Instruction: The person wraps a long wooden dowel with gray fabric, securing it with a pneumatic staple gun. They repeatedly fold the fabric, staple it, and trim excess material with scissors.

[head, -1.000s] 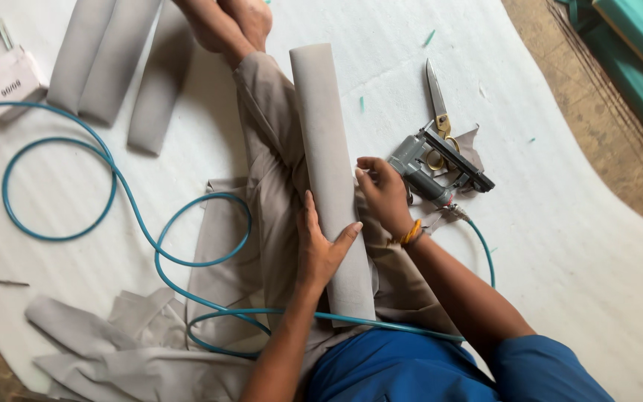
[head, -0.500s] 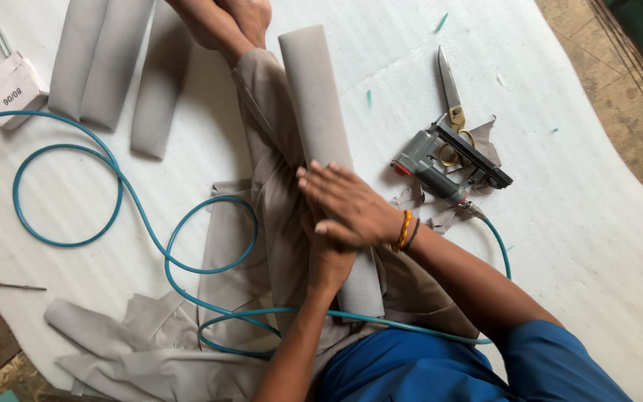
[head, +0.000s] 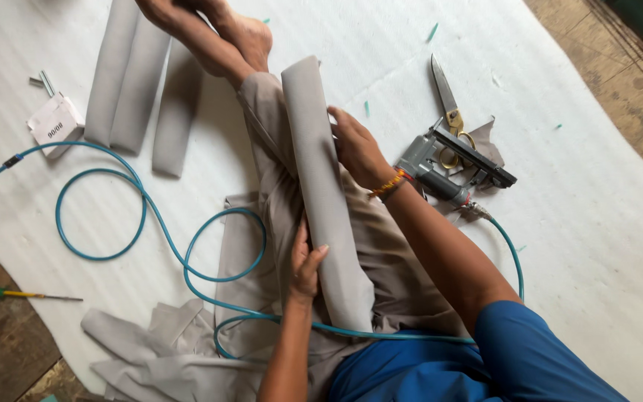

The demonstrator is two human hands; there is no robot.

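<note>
Two hands grip one grey padded strip (head: 324,201) lying along the person's leg. Left hand (head: 304,264) cups the strip's lower left edge, fingers (head: 314,260) curled against it. Right hand (head: 357,149) presses the upper right edge, fingers wrapped on, apparently closed. Half a second ago both hands overlapped mid-strip; now they sit apart. Staple gun (head: 452,167) and scissors (head: 448,104) lie right of the strip.

bare white sheet (head: 597,223) open at right, staple gun (head: 452,167), scissors (head: 446,100), blue hose (head: 143,216) crowding the rest
</note>
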